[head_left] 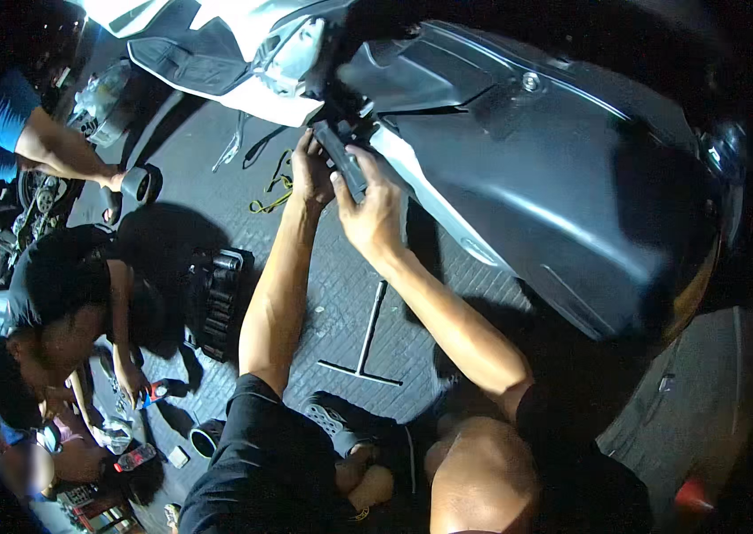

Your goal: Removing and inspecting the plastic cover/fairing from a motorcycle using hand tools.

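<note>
My left hand (pixel 309 174) grips the near left side of a black oblong part (pixel 339 158), its fingers closed around it. My right hand (pixel 369 203) holds the same part from the right with thumb and fingers. The part sits just below a gap in the bodywork, between a white fairing piece (pixel 290 109) and a large dark grey panel (pixel 544 193) with a white lower edge. Whether the part is attached there I cannot tell. Yellow and black cords (pixel 272 200) lie on the paving to the left of my left hand.
A long T-handle tool (pixel 368 333) lies on the paving (pixel 341 311) between my forearms. A black tool case (pixel 221 303) is to the left. Co-workers crouch and stand at the left, a person's bent back (pixel 52 276) nearest, beside a motorcycle (pixel 34 200) and scattered small items.
</note>
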{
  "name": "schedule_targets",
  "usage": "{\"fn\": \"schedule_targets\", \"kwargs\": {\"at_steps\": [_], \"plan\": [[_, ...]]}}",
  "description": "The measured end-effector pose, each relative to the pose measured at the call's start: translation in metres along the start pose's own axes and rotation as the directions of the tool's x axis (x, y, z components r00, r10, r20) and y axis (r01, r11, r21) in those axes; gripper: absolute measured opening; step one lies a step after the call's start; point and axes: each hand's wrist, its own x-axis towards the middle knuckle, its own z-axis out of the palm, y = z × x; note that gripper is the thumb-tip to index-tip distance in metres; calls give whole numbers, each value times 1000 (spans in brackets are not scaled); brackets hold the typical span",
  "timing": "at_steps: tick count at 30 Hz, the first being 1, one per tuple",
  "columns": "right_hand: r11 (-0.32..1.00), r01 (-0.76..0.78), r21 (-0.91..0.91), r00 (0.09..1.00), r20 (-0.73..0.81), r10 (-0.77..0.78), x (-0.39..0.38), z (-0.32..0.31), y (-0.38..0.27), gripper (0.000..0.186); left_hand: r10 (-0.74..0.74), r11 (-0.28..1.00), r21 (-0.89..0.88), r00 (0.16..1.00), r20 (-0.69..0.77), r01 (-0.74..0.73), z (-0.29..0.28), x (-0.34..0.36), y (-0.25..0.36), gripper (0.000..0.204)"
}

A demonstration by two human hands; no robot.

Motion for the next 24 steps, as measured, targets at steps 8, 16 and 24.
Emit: {"fn": "schedule_targets", "kwargs": {"at_steps": [8,16,24], "plan": [[992,90,-84,996,-7,-91,-4,4,21,34,128,986,112,992,-14,-126,13,-3,-1,62],[997,-42,-61,999,18,43,-29,-4,35,42,120,980,-122,958,-261,-156,34,10,2,56],[994,-95,-57,976,191,104,-40,-5,61,39,155,968,-163,964,-214,-192,31,16,0,61]]}}
